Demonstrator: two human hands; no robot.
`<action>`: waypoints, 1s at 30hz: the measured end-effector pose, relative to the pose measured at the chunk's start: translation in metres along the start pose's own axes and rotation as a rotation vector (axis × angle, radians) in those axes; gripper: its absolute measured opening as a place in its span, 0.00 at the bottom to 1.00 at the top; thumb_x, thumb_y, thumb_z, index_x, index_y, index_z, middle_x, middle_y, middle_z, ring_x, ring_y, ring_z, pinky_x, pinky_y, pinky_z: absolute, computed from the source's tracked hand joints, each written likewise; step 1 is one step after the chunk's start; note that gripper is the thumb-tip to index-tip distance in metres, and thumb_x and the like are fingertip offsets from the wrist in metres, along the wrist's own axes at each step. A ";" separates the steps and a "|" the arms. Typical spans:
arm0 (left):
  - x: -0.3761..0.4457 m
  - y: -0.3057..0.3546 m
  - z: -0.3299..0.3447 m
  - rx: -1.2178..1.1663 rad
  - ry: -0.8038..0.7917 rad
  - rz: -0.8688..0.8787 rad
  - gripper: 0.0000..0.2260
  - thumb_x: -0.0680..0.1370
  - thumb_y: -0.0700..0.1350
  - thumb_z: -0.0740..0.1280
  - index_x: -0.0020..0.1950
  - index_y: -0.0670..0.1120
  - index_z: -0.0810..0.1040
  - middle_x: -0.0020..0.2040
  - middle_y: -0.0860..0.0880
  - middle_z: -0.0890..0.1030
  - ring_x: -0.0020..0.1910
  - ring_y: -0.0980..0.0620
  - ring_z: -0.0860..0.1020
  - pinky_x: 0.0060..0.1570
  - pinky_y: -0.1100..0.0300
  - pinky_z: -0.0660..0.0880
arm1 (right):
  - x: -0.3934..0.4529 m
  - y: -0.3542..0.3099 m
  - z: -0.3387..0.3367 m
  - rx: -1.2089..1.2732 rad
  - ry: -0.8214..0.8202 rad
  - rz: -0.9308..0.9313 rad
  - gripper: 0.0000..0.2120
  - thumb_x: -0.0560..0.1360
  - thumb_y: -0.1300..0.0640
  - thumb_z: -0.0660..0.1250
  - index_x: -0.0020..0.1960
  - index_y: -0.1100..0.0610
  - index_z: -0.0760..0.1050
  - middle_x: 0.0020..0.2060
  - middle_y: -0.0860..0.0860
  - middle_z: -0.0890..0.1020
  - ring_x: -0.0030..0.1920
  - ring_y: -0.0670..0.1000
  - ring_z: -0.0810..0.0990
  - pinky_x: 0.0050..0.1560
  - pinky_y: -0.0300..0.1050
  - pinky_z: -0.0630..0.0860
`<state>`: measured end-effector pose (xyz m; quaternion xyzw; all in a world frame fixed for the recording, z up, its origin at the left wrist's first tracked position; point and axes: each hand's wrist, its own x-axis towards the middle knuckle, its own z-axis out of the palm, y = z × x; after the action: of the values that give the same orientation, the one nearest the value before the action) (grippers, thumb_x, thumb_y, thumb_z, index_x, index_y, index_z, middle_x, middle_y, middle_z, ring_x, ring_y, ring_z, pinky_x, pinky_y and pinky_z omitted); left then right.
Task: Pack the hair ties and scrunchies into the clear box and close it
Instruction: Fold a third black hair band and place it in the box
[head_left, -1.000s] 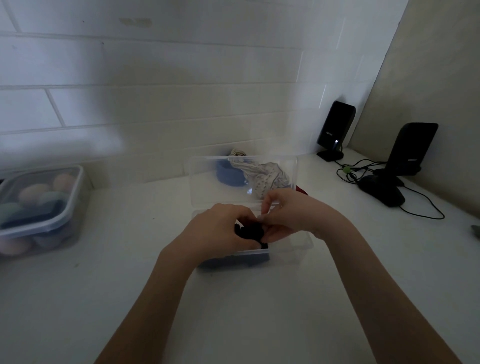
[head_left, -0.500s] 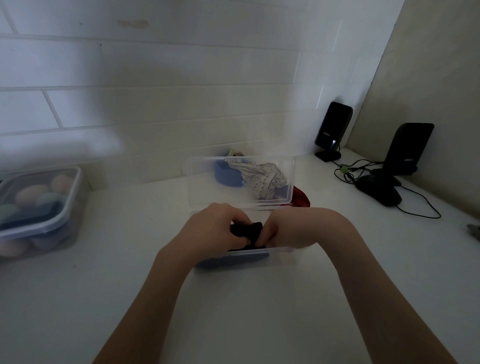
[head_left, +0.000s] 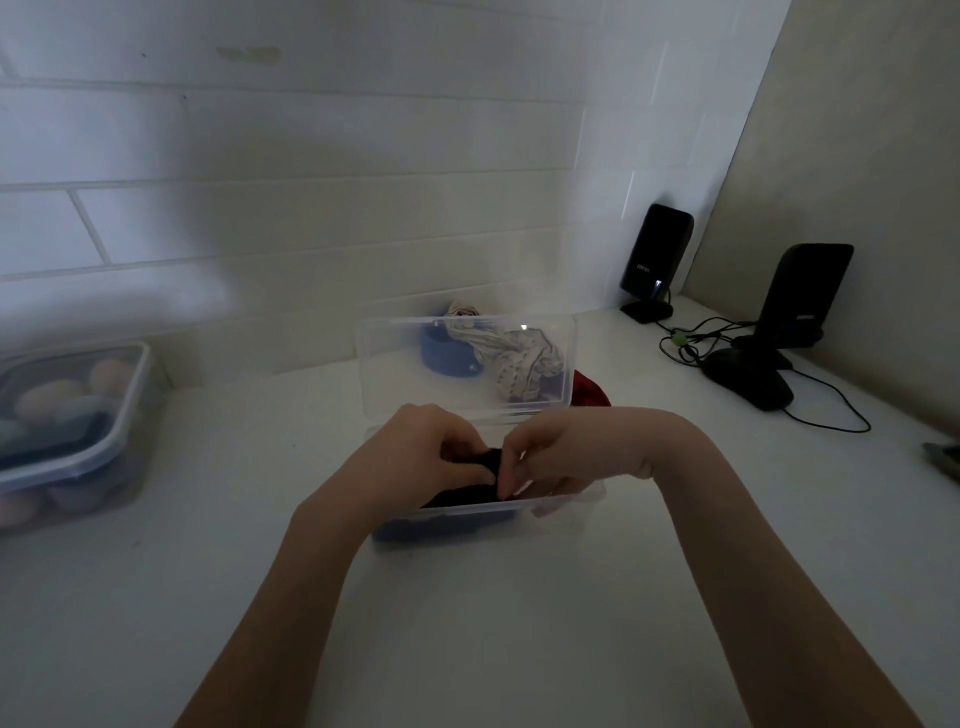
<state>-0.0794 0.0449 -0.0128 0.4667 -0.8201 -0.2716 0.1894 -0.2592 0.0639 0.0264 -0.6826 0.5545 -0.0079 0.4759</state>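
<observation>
Clear box (head_left: 566, 506) open on the worktop (head_left: 467, 623), your left hand (head_left: 431, 457) and right hand (head_left: 561, 457) inside it, both pinching a black scrunchie (head_left: 467, 493), more scrunchies (head_left: 519, 358) behind the box lid (head_left: 395, 374).

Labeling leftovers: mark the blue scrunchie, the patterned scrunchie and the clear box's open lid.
blue scrunchie (head_left: 445, 358), head view, its front band behind the lid.
patterned scrunchie (head_left: 524, 358), head view, middle of the bunched fabric.
open lid (head_left: 395, 374), head view, bare left panel.

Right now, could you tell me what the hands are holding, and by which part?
Both hands grip a black scrunchie inside the clear box: left hand on its left side, right hand pinching its right edge.
</observation>
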 end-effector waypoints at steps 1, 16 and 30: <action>0.000 0.000 0.000 0.024 -0.009 0.001 0.08 0.68 0.47 0.76 0.46 0.50 0.85 0.36 0.54 0.82 0.34 0.60 0.78 0.37 0.71 0.72 | 0.001 0.001 -0.001 0.062 0.012 0.011 0.09 0.77 0.63 0.61 0.44 0.55 0.78 0.45 0.51 0.83 0.49 0.51 0.84 0.53 0.43 0.80; 0.005 -0.002 0.005 0.083 -0.116 0.001 0.06 0.66 0.45 0.76 0.39 0.53 0.82 0.30 0.59 0.76 0.30 0.61 0.74 0.33 0.68 0.69 | 0.014 -0.007 0.014 -0.372 0.300 0.000 0.21 0.69 0.56 0.73 0.62 0.49 0.75 0.43 0.47 0.77 0.36 0.46 0.74 0.39 0.39 0.73; 0.009 0.001 0.008 0.203 -0.175 -0.003 0.12 0.64 0.50 0.77 0.36 0.55 0.73 0.33 0.58 0.75 0.34 0.58 0.73 0.31 0.67 0.64 | 0.019 -0.014 0.027 -0.559 0.321 0.058 0.17 0.74 0.54 0.67 0.62 0.53 0.73 0.55 0.54 0.80 0.54 0.55 0.78 0.54 0.49 0.74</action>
<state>-0.0889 0.0391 -0.0181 0.4592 -0.8560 -0.2273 0.0687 -0.2271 0.0652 0.0110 -0.7607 0.6226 0.0506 0.1764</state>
